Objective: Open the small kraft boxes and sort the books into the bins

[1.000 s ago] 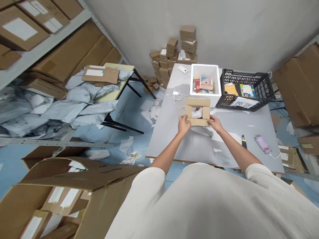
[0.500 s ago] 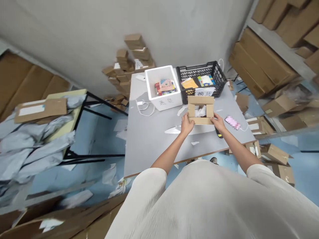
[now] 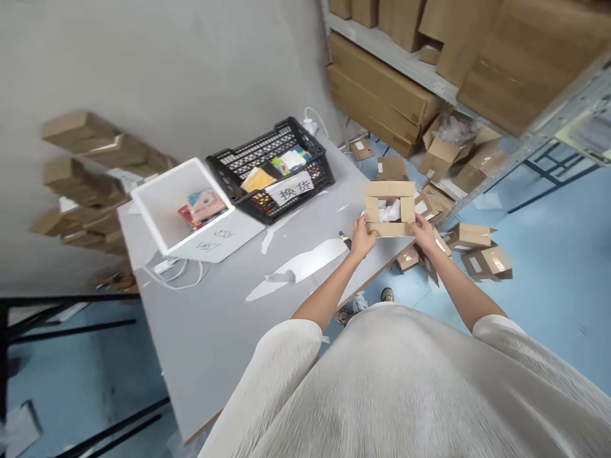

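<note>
A grey-topped table (image 3: 205,337) ran from the lower left to the centre right of the frame, seen from above against a pale wall. Metal shelving (image 3: 382,48) loaded with brown cartons filled the upper right. The wearer's off-white short-sleeved shirt (image 3: 405,381) spread across the bottom. Small closed cartons (image 3: 81,130) stood in uneven stacks at the left, beyond the table's far edge.

On the upper part of the table, a black mesh plastic crate (image 3: 322,168) held yellow, green and white flat items and bore a white sign with handwritten Chinese characters. Just beside it, to its left, a white foam box (image 3: 224,238), also marked with dark writing, held pink and red packets (image 3: 203,207). More cartons (image 3: 470,235), several with open flaps, lay on the blue floor at the right.

Right of centre was a small open cardboard box (image 3: 390,189), its flaps folded outward and white wrapping (image 3: 389,210) inside. In the view it overlapped the table's right edge; whether it touched the tabletop could not be told. The left hand (image 3: 363,240) gripped its lower left corner, and the right hand (image 3: 424,232) gripped its lower right corner.

A white cable (image 3: 179,273) curled in front of the foam box. A black-and-yellow utility knife (image 3: 345,240) lay on the table just beside the left hand, partly hidden by it.
</note>
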`<state>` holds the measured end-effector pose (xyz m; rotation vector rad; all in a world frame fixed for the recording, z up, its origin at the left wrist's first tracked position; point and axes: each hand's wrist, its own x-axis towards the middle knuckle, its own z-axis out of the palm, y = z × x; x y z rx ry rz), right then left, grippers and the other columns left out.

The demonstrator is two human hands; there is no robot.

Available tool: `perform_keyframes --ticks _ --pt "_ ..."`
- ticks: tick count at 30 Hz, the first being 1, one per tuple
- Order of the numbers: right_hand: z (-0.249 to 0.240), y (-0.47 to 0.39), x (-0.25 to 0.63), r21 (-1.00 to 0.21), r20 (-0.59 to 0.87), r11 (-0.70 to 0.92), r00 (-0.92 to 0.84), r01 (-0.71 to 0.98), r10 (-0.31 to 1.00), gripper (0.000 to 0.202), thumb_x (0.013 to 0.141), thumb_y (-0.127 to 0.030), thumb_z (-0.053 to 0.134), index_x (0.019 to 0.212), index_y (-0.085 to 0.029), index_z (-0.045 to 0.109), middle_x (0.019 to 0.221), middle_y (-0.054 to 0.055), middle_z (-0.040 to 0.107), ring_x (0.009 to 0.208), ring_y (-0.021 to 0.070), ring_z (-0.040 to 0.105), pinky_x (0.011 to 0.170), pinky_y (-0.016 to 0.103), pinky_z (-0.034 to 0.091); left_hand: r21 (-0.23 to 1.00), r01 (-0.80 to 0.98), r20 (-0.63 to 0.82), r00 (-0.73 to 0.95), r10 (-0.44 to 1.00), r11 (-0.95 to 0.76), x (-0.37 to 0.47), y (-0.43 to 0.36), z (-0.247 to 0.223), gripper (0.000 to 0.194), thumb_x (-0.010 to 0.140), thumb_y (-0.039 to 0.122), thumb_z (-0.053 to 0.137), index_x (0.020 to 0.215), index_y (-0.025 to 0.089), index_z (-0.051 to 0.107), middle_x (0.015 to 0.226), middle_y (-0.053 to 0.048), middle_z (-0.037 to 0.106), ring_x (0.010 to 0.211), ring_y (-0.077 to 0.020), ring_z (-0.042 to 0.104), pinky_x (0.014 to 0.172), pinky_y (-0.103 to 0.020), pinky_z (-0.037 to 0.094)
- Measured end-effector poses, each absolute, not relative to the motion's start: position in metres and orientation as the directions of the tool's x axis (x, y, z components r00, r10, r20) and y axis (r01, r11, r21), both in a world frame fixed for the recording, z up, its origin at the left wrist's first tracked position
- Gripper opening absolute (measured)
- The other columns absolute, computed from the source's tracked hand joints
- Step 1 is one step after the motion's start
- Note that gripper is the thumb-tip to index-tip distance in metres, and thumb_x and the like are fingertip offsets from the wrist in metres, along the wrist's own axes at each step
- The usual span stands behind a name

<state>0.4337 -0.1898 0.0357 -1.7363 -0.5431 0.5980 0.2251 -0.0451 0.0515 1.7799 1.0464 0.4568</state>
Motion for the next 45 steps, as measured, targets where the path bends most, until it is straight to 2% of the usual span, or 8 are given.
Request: perform_keyframes --ticks 6,10,15,19,23,31,37,45 --pt "0.039 -0.269 0.494 -0.956 -0.098 -0.289 0.882 0.045 0.462 0.069 0.085 -0.050 0.070 0.148 -0.021 0.069 0.141 0.014 0.077 0.130 0.0321 0.070 0.119 0.053 0.053 0.898 0.363 -0.094 0.712 0.696 -0.250 0.322 -0.083 0.050 0.082 0.084 0.017 0.070 0.162 0.026 0.049 0.158 -0.014 0.055 0.151 -0.0353 0.054 0.130 -0.051 0.044" --pt "0.053 -0.325 0.526 -0.946 -0.087 -0.324 0.935 0.031 0.344 0.078 0.086 -0.050 0.072 0.156 -0.018 0.062 0.141 0.017 0.076 0.134 0.0335 0.069 0.117 0.048 0.055 0.922 0.199 0.015 0.840 0.542 -0.333 0.388 -0.111 0.055 0.083 0.085 0.014 0.069 0.164 0.027 0.048 0.164 -0.014 0.052 0.161 -0.0337 0.046 0.138 -0.051 0.035" --pt "0.054 -0.376 0.539 -0.887 -0.194 -0.447 0.972 -0.117 0.130 0.079 0.086 -0.049 0.073 0.157 -0.015 0.063 0.122 0.015 0.081 0.124 0.0357 0.072 0.114 0.048 0.057 0.928 0.136 0.032 0.898 0.439 -0.346 0.428 -0.139 0.053 0.079 0.089 0.013 0.066 0.165 0.027 0.047 0.174 -0.013 0.044 0.168 -0.0305 0.036 0.142 -0.049 0.028" --pt "0.039 -0.384 0.536 -0.862 -0.292 -0.458 0.952 -0.218 0.096 0.073 0.083 -0.047 0.070 0.149 -0.016 0.068 0.122 0.014 0.081 0.112 0.0332 0.075 0.107 0.049 0.061 0.925 0.159 0.002 0.906 0.423 -0.345 0.422 -0.145 0.043 0.078 0.090 0.012 0.066 0.164 0.027 0.048 0.172 -0.013 0.047 0.167 -0.0302 0.039 0.142 -0.050 0.028" --pt "0.022 -0.369 0.533 -0.879 -0.318 -0.424 0.930 -0.217 0.184 0.056 0.079 -0.044 0.068 0.129 -0.021 0.076 0.136 0.012 0.077 0.117 0.0291 0.073 0.104 0.046 0.062 0.916 0.206 -0.034 0.894 0.447 -0.344 0.407 -0.139 0.035 0.076 0.089 0.012 0.066 0.163 0.026 0.050 0.167 -0.014 0.051 0.165 -0.0317 0.042 0.142 -0.051 0.029" --pt "0.002 -0.301 0.516 -0.897 -0.368 -0.397 0.824 -0.194 0.430 0.042 0.072 -0.049 0.072 0.106 -0.023 0.075 0.097 0.004 0.077 0.095 0.0252 0.074 0.095 0.045 0.061 0.890 0.290 -0.037 0.815 0.578 -0.353 0.357 -0.108 0.030 0.067 0.087 0.009 0.061 0.153 0.021 0.057 0.160 -0.015 0.056 0.160 -0.0296 0.048 0.140 -0.050 0.031" --pt "-0.003 -0.236 0.476 -0.911 -0.368 -0.393 0.674 -0.124 0.641 0.045 0.073 -0.054 0.072 0.105 -0.023 0.075 0.099 0.005 0.077 0.096 0.0263 0.075 0.091 0.043 0.059 0.889 0.375 -0.072 0.683 0.727 -0.263 0.283 -0.084 0.025 0.065 0.087 0.010 0.061 0.151 0.023 0.059 0.160 -0.015 0.055 0.159 -0.0302 0.048 0.138 -0.050 0.034" --pt "0.009 -0.149 0.393 -0.901 -0.383 -0.434 0.443 0.016 0.811 0.038 0.078 -0.051 0.074 0.103 -0.022 0.074 0.108 0.007 0.078 0.097 0.0255 0.077 0.090 0.042 0.060 0.886 0.448 -0.098 0.431 0.897 -0.118 0.165 -0.067 0.021 0.063 0.087 0.012 0.063 0.149 0.025 0.061 0.159 -0.014 0.056 0.159 -0.0306 0.048 0.137 -0.052 0.037"
